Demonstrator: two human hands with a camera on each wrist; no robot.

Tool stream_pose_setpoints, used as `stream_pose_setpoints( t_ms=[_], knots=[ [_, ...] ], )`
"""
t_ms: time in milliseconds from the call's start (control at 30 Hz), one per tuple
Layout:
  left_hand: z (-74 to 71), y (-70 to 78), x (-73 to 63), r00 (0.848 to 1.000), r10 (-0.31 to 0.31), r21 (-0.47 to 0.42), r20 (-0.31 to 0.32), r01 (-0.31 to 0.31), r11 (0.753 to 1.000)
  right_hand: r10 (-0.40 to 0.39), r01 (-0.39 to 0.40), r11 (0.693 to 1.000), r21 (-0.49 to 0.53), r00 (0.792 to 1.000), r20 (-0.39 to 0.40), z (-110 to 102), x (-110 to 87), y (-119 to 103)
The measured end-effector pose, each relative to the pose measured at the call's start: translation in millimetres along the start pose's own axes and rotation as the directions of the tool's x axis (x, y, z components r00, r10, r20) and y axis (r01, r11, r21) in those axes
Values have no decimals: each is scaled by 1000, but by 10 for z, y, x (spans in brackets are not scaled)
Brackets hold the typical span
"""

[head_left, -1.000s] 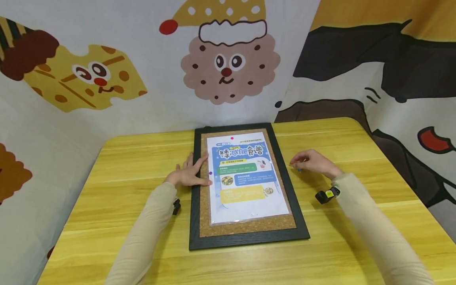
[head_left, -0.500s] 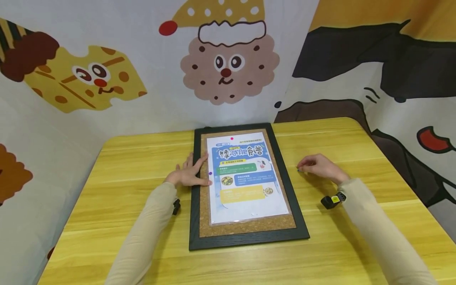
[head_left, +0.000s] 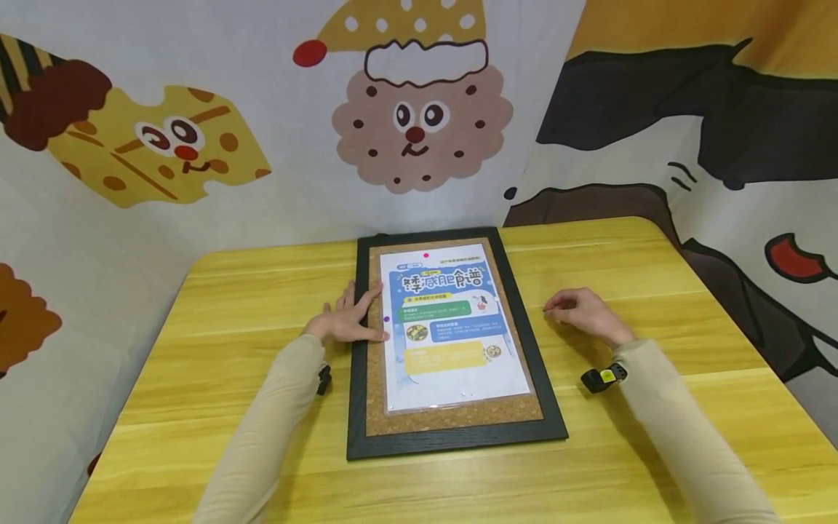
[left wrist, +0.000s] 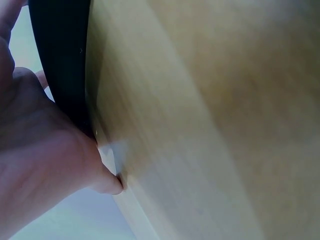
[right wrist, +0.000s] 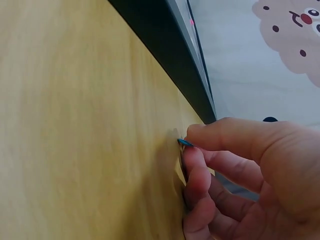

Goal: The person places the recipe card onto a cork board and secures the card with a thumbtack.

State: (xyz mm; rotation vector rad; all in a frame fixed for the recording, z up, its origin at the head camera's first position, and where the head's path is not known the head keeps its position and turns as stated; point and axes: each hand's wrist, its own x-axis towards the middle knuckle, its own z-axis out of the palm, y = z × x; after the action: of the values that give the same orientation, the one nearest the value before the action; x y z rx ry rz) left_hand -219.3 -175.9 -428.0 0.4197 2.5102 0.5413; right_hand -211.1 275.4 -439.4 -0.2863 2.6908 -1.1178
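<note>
A black-framed cork board (head_left: pixel 455 446) lies on the table, with a printed sheet (head_left: pixel 432 393) in a clear sleeve on it. My left hand (head_left: pixel 347 320) rests with spread fingers across the frame's left side, its fingertips at the sheet's edge. To the right of the board, my right hand (head_left: pixel 583 311) is just over the table. In the right wrist view, its thumb and forefinger pinch a blue thumbtack (right wrist: pixel 185 142), the thin pin showing below the head. A pink tack (head_left: pixel 426 255) sits at the sheet's top edge and a purple tack (head_left: pixel 387 319) at its left edge.
The yellow wood-grain table (head_left: pixel 216 349) reaches back to a white cloth (head_left: pixel 288 196) printed with cartoon food. A black band with a small device (head_left: pixel 602 378) is on the right wrist. The board's top edge lies close to the cloth.
My right hand first moved right, away from the frame, then shifted slightly back left. The blue tack is now between its fingertips. The left hand and the board have stayed in place.
</note>
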Motion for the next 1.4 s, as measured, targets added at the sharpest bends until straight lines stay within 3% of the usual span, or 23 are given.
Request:
stream_pose_setpoints(
  t_ms=[333,1033,1400],
  knots=[
    [-1,-2,6,1000,-7,2,-1,7,1000,-13,13,1000,1,1000,-18,74,28,2],
    [-13,3,4,1000,-17,24,3,16,1000,-12,8,972,234,1000,16,54,0,-27],
    [1,3,6,1000,-18,5,-2,18,1000,-31,21,968,251,999,37,84,-66,-144]
  ],
)
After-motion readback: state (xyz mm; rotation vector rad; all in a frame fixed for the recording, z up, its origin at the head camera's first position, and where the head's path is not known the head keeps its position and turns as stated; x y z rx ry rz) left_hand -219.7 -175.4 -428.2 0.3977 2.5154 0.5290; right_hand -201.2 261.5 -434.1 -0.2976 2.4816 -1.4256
